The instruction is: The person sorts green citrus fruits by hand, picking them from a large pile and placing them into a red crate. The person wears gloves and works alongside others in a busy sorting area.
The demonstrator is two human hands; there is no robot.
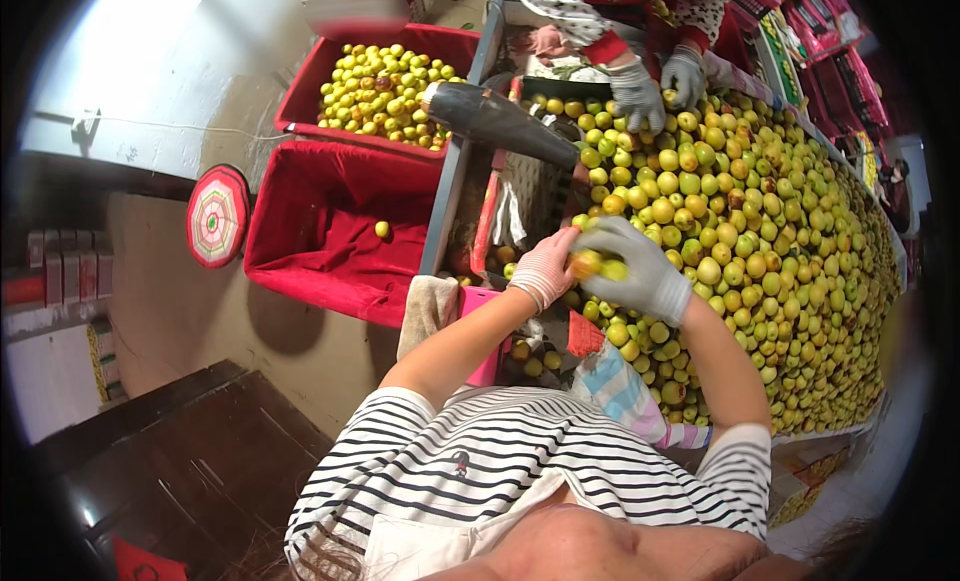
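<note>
My right hand [642, 273], in a grey glove and smeared by motion, curls over yellow-green round fruit [612, 270] that looks like jujubes. Close against it on the left is my left hand [545, 269], in a pinkish glove with a striped cuff. Its fingers are closed at a yellow fruit with a reddish-brown patch [584, 265]; the fingertips are partly hidden. Both hands are above the near left edge of a large heap of the same fruit [760, 251], spread over the sorting table. Some fruits in the heap have brown blotches.
Left stand two red cloth-lined bins: the far one [300, 99] holds many fruits, the near one [330, 196] a single fruit. A dark tapered tube [500, 121] juts over the table. Across from me, a co-worker's gloved hands [640, 93] touch the heap. A round stool [217, 216] stands left.
</note>
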